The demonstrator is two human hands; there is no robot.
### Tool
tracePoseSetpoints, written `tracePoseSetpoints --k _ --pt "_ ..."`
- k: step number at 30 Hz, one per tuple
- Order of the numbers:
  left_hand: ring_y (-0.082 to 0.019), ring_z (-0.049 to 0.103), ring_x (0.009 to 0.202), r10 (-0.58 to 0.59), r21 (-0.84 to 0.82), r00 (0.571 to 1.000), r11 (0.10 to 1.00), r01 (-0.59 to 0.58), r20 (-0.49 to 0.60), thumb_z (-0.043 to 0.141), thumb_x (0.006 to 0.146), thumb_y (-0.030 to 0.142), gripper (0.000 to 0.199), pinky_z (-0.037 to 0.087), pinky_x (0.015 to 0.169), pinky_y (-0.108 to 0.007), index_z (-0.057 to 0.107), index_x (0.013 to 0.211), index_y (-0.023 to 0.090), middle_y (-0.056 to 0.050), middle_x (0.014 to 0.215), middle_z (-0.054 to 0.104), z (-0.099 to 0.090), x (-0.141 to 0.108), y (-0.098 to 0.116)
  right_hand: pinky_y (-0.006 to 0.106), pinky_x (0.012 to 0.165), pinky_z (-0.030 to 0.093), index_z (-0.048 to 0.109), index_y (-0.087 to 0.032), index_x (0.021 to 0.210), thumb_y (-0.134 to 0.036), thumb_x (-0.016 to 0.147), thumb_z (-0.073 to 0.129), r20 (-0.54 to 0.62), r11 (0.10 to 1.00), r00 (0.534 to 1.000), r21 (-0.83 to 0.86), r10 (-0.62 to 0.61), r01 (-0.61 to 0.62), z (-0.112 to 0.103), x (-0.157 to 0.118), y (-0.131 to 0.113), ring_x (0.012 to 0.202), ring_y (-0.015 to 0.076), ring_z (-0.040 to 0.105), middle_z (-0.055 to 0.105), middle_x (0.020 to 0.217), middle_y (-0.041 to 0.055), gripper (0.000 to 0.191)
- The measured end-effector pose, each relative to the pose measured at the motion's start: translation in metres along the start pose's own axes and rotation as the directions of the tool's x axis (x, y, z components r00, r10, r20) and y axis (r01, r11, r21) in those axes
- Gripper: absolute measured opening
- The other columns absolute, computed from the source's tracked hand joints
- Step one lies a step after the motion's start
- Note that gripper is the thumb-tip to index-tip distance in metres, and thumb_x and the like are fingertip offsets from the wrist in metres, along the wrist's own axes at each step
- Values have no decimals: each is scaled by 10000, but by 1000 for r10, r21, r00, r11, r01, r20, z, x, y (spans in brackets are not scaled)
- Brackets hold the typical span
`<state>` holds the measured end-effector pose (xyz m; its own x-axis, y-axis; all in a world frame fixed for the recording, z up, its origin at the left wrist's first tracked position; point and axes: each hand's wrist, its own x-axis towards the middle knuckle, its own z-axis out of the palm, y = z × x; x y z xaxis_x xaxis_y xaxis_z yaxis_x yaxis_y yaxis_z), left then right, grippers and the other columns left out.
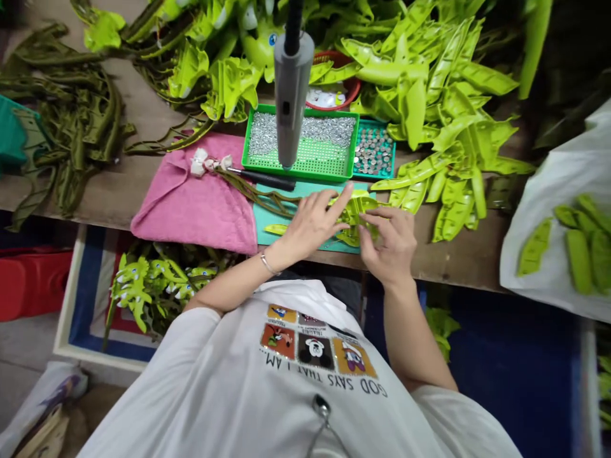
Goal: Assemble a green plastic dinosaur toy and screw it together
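At left, the pink cloth lies beside the mat. The left hand, fingers spread, and right hand, fingers curled in, meet at the green part over the mat; their grip is unclear. Beyond sits the green tray; farther right, green pieces.

Shining like smooth, glossy plastic on the lime-green part, glinting like metal on the silver bits, looking matt and soft on the pink cloth, showing dull wood on the table.

Tray lies behind mat, beside cloth.
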<state>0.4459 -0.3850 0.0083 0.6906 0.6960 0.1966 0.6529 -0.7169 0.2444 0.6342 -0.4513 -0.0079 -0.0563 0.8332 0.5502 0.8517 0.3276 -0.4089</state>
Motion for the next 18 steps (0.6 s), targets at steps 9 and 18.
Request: tracePoseSetpoints --k 9,18 --pt "-286 537 1184 52 43 997 998 -55 64 501 1004 312 480 352 1101 -523 482 1469 195 -144 1268 619 -8 -30 -65 389 775 382 643 -187 871 -247 867 567 313 978 942 -200 120 -58 15 13 -15 890 253 482 572 992 115 97" --pt "-218 594 936 175 233 981 954 -190 84 400 1043 310 454 447 770 -342 432 1482 196 -113 1145 686 -30 -20 -50 364 785 506 589 -216 774 -194 820 594 271 947 948 222 169 -232 6 15 -8 860 209 626 645 910 55 52"
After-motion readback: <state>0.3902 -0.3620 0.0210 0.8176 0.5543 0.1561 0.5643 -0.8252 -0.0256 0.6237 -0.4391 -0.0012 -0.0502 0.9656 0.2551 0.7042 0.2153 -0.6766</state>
